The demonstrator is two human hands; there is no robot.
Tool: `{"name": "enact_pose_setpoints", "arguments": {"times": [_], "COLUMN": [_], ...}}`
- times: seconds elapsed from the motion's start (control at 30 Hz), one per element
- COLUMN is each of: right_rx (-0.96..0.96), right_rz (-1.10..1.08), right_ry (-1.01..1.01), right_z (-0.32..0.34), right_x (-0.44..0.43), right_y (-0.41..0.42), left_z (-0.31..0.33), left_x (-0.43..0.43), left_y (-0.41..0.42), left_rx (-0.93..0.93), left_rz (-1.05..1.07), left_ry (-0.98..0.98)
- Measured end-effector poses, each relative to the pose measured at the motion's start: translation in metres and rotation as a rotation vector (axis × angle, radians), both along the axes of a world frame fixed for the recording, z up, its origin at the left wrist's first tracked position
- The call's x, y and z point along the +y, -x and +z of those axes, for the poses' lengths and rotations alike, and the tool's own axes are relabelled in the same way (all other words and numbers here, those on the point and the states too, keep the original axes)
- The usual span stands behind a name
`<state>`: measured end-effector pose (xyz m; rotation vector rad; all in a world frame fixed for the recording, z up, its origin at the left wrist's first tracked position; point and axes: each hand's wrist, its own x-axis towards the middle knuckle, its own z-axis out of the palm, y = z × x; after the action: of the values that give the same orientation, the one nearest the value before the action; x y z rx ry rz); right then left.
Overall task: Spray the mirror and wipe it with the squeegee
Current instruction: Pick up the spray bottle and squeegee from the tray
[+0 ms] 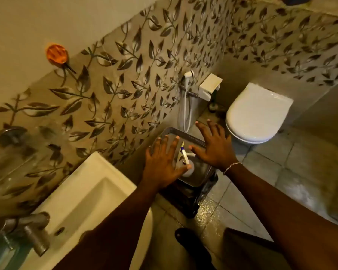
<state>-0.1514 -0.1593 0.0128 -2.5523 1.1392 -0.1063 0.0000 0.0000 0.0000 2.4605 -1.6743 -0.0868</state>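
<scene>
Both my hands hover, fingers spread, over a grey tray (195, 179) that stands on a dark stool beside the sink. My left hand (162, 162) is over the tray's left half and my right hand (213, 145) over its right half; neither holds anything. Between them in the tray lie a white spray bottle (189, 168) with a blue and white nozzle and a pale handle-like piece (181, 146), perhaps the squeegee. The mirror is not in view.
A white sink (86, 193) with metal taps (35, 236) sits at lower left. A closed white toilet (258, 114) stands at right, with a hand shower hose (187, 108) on the leaf-patterned wall. The floor tiles (209, 213) near my foot look wet.
</scene>
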Motion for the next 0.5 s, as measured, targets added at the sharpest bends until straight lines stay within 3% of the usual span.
{"name": "enact_pose_setpoints", "arguments": {"times": [0.2,0.5], "right_rx": [0.060,0.155], "right_rz": [-0.018,0.043], "right_ry": [-0.147,-0.153], "right_z": [-0.046,-0.121], "right_x": [-0.007,-0.019], "right_y": [0.012,0.021], "left_z": [-0.053,-0.141], "left_x": [-0.007,-0.032], "left_y": [0.004,0.010], "left_rx": [0.088,0.120], "left_rz": [0.016,0.155], "left_ry": [-0.105,-0.121]}}
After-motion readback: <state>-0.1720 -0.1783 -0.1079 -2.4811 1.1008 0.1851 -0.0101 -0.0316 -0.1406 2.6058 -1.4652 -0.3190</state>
